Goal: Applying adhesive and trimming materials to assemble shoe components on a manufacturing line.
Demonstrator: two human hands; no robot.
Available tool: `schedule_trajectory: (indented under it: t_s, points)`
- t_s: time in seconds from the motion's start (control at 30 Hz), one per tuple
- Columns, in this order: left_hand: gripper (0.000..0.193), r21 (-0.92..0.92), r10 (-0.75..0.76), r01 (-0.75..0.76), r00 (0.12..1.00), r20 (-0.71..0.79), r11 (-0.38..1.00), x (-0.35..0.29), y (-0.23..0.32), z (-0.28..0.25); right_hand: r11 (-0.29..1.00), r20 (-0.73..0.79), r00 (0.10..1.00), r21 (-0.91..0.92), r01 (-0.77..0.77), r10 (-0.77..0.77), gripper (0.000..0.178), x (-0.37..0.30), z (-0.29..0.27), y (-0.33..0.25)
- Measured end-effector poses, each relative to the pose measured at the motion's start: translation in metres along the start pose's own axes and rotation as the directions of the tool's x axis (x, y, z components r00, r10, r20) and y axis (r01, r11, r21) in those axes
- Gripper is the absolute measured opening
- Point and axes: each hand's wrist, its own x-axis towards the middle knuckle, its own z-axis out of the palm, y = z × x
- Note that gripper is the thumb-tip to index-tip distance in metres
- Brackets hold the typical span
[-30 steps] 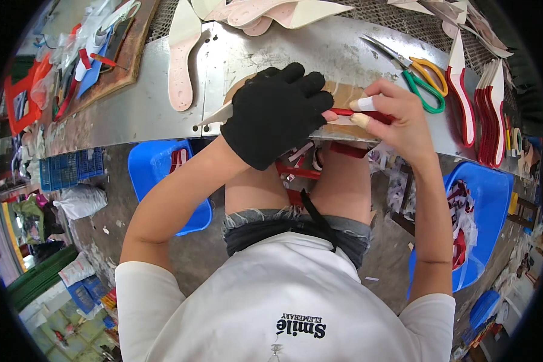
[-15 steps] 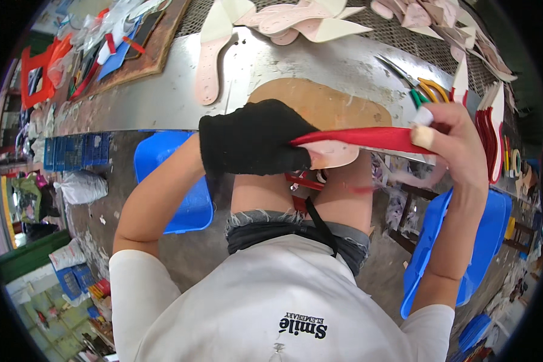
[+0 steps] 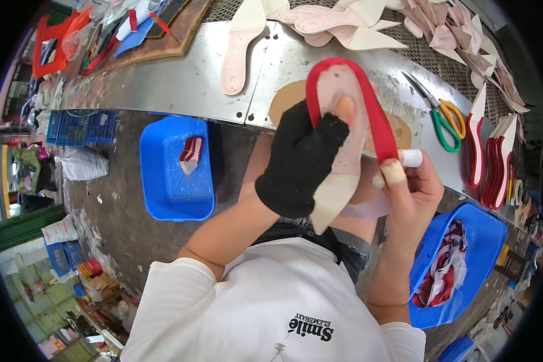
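A light, bendy-looking insole (image 3: 351,142) is pinched by left fingers (image 3: 345,108) over the desk's (image 3: 190,72) near edge. Its soft-looking red strip (image 3: 377,118), best held low, is pinched by right fingers (image 3: 394,173).

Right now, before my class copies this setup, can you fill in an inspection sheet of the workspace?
Surface: scuffed metal worktop; brown board on it, partly hidden.
Job's things: pale pink sole-shaped piece; red strip around its rounded end.
Clutter: green-and-yellow-handled scissors, red-edged pieces, loose pale pieces.
Fingers: left fingers, black-gloved with one bare tip showing, hold the piece; right fingers, some wrapped, pinch the red strip.
Cables: nothing seen.
Surroundings: left blue bin with red-and-white pieces; right blue bin with red and white scraps.
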Motion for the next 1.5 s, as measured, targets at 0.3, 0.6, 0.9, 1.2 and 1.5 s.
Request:
schedule_trajectory:
  t_s: [0.3, 0.6, 0.9, 1.2, 1.5]
  points:
    - [0.039, -0.131, 0.133, -0.159, 0.972, -0.192, 0.979, -0.001, -0.005, 0.024, 0.917, 0.032, 0.965, -0.306, 0.257, -0.260, 0.018, 0.010, 0.011, 0.007]
    - [0.050, -0.013, -0.167, 0.166, 0.984, -0.067, 0.986, 0.016, -0.008, 0.000, 0.931, 0.175, 0.976, -0.314, 0.183, -0.133, 0.014, 0.026, 0.000, 0.005]
    - [0.043, 0.072, -0.180, 0.167, 0.948, 0.262, 0.983, 0.026, -0.023, -0.025, 0.969, 0.303, 0.927, -0.175, -0.175, 0.222, 0.017, 0.046, 0.005, -0.001]
    - [0.035, -0.163, -0.223, 0.248, 0.962, 0.156, 0.955, 0.021, -0.007, -0.032, 0.998, 0.218, 0.976, -0.054, 0.020, -0.008, 0.018, 0.030, -0.007, 0.026]
    - [0.032, 0.197, 0.078, -0.067, 0.996, -0.048, 0.978, 0.017, -0.015, -0.024, 0.999, 0.300, 0.954, -0.040, 0.034, -0.020, 0.018, 0.025, -0.017, 0.029]
